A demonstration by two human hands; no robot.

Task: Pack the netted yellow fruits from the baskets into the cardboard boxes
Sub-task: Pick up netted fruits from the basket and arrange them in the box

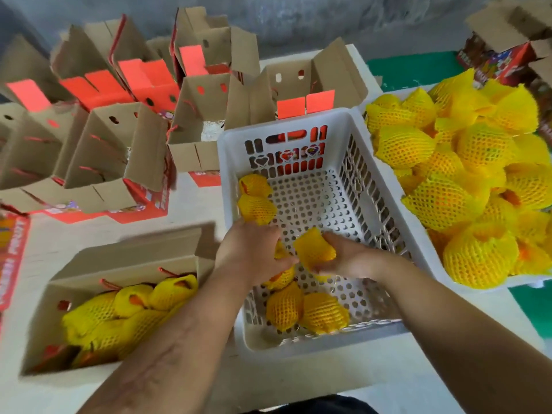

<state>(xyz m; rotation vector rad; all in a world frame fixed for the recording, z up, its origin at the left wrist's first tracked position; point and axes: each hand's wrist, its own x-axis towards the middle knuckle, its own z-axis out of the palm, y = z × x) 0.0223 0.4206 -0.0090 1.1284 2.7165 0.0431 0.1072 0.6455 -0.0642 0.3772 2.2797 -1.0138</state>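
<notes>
Reaching into the white basket (298,121) on the table (191,204), both hands grasp netted fruits: the right hand (343,258) closes around one fruit (313,249), the left hand (254,249) curls over another (280,276). Near left, a cardboard box (125,258) holds packed fruits; a second basket (433,264), heaped, stands right.

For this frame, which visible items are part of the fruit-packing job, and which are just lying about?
Part of the job:
- left hand and right hand, each on a netted fruit
- white basket, nearly emptied
- full basket at right
- near box, partly filled
- empty open boxes behind

Lying about:
- flat red printed carton, far left
- green surface
</notes>
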